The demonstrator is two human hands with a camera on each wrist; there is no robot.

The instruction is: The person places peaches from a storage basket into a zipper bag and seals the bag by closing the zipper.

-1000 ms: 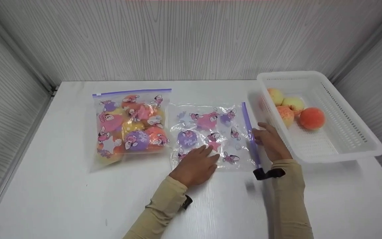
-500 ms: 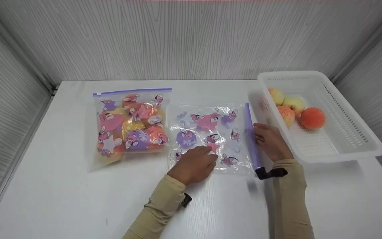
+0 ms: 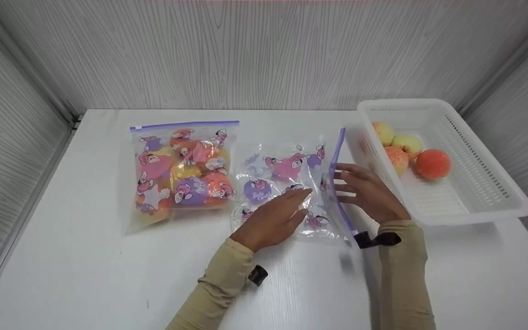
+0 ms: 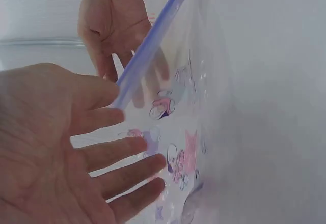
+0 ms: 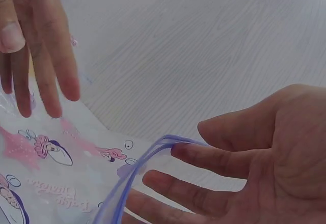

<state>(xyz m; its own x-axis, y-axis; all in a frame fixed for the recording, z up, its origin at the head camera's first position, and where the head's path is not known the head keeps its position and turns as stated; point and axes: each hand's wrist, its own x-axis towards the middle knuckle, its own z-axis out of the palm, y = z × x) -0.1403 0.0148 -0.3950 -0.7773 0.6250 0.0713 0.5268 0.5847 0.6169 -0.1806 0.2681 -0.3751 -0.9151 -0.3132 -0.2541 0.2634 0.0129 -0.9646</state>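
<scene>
A clear zip bag [image 3: 287, 167] with pink and purple cartoon prints lies flat on the table, its purple zip edge [image 3: 333, 183] raised and bowed on the right. My left hand [image 3: 271, 222] is over the bag's lower middle with fingers extended; in the left wrist view its fingers [image 4: 127, 175] are spread and pinch nothing. At the zip edge is my right hand [image 3: 371, 195], fingers apart; the left wrist view shows some of them through the film. In the right wrist view the right index finger [image 5: 214, 160] touches the strip, with the thumb apart from it.
Left of the flat bag lies a similar zip bag [image 3: 181, 169] filled with several red and yellow fruits. A white plastic basket [image 3: 479, 216] stands at the right, close to my right hand. Several fruits are in it, including a red peach-like one [image 3: 433, 164].
The zip edge has lifted and bent leftward as my right hand moved in at it and its fingers spread. My left hand's fingers have straightened, reaching slightly to the right.
</scene>
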